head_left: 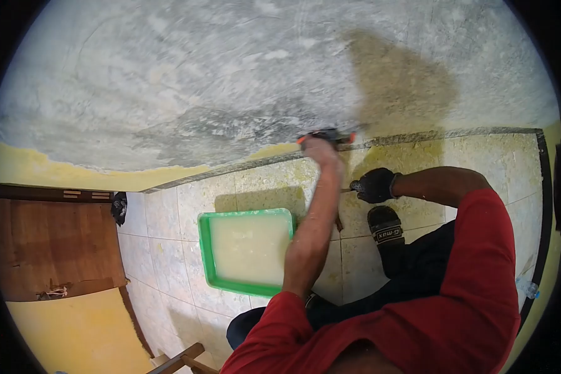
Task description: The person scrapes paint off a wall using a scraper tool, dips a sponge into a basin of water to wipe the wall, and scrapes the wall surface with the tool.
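Observation:
My left hand [321,149], blurred by motion, is at the base of the wall, closed on a dark hand tool with orange ends [330,135] that lies against the wall surface. My right hand [375,185], in a black glove, is low over the floor tiles with its fingers curled. A thin stick-like piece [347,189] shows at its fingertips, partly hidden behind my left forearm. The grey patchy wall [243,68] has a darker, wet-looking area left of the tool. A green tray [202,249] of cloudy pale liquid stands left of my left forearm.
Pale, speckled tiles [162,262] cover the floor. My sandal [386,225] is below my right hand. A brown wooden door [50,243] and a black plastic bag [119,208] are at left, wooden bars [181,359] at the bottom, and a clear bottle [528,288] at right.

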